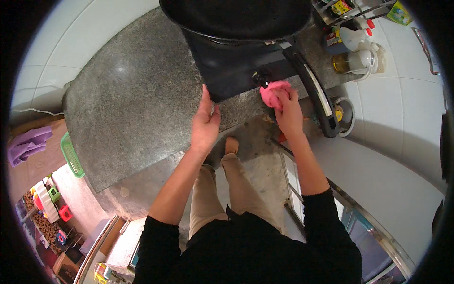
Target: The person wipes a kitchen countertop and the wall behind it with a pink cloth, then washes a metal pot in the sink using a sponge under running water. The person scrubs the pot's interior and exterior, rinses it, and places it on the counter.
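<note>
A bunched pink cloth (272, 95) is gripped by my right hand (290, 112) at the front edge of a black gas stove (234, 67), just below its control knob (260, 78). My left hand (206, 122) rests by the stove's front left corner, fingers pointing forward and thumb apart, with nothing in it. Whether its fingertips touch the stove side I cannot tell. Above the stove sits a large black frying pan (237, 17), cut off by the top of the view. Its long handle (315, 96) reaches out past the counter edge, to the right of my right hand.
The grey stone countertop (134, 92) extends left. Bottles (349, 37) and a jar (349, 62) line the right wall, above a bucket (345, 117). A green basket (72, 156) and a purple towel (30, 143) are at far left. A metal-framed cabinet (369, 227) stands at lower right.
</note>
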A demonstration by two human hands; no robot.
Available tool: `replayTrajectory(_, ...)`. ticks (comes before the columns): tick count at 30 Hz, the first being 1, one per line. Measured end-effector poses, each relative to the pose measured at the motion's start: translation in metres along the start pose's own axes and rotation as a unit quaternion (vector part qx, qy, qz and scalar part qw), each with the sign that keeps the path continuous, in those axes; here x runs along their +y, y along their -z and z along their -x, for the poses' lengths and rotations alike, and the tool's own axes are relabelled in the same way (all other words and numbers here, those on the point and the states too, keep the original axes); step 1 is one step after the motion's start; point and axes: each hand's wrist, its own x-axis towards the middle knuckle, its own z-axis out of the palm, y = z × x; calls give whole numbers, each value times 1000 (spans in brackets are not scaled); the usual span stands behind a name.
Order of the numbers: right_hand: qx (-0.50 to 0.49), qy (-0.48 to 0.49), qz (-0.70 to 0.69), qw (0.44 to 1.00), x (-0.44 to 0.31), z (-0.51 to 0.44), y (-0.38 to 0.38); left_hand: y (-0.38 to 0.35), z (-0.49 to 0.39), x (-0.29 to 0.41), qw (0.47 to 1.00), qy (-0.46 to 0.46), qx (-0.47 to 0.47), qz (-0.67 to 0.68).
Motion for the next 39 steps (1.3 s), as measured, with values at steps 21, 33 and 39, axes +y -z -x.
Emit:
replayTrajectory(21, 21, -120, 203, 972, 0, -9, 1, 17, 4, -6, 992, 16, -56, 109)
replayTrajectory(33, -177, 155, -206, 950, -163, 58, -85, 132, 63, -29, 964, -77, 184, -177)
replayTrajectory(39, -44, 231, 37, 971, -189, 20, -41, 241, 84, -29, 871, -123, 189, -437)
